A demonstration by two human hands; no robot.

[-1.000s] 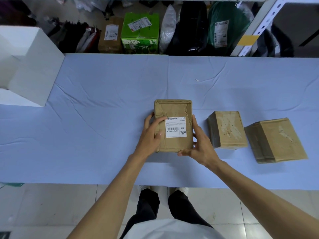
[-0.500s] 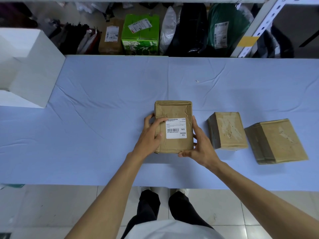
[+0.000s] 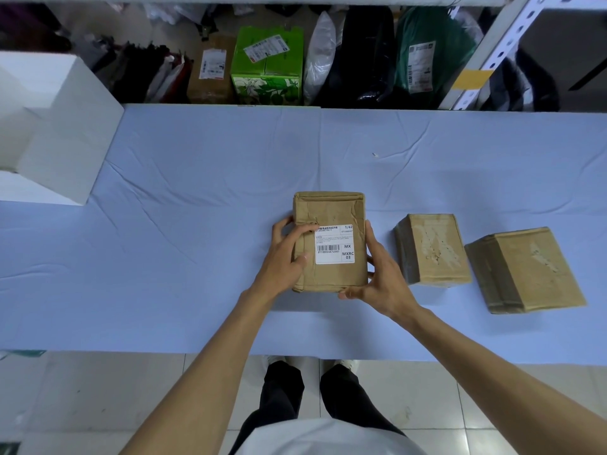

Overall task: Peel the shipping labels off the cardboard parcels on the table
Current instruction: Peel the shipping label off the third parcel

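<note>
A brown cardboard parcel (image 3: 331,211) lies on the blue-covered table (image 3: 197,192), bearing a white shipping label (image 3: 334,244) with a barcode. My left hand (image 3: 285,257) holds the parcel's left side, its index fingertip on the label's upper left corner. My right hand (image 3: 381,274) grips the parcel's right side and near corner. Two more brown parcels lie to the right, a middle one (image 3: 430,251) and a far-right one (image 3: 525,267); both show torn paper marks and no label on top.
A white box (image 3: 56,126) stands at the table's left end. Behind the table sit a green carton (image 3: 267,65), bags and labelled packages on the floor, and a white shelf upright (image 3: 492,50) at the back right. Tiled floor lies below the near edge.
My left index finger has slid slightly onto the label's upper left corner. The parcel and my right hand stay in place.
</note>
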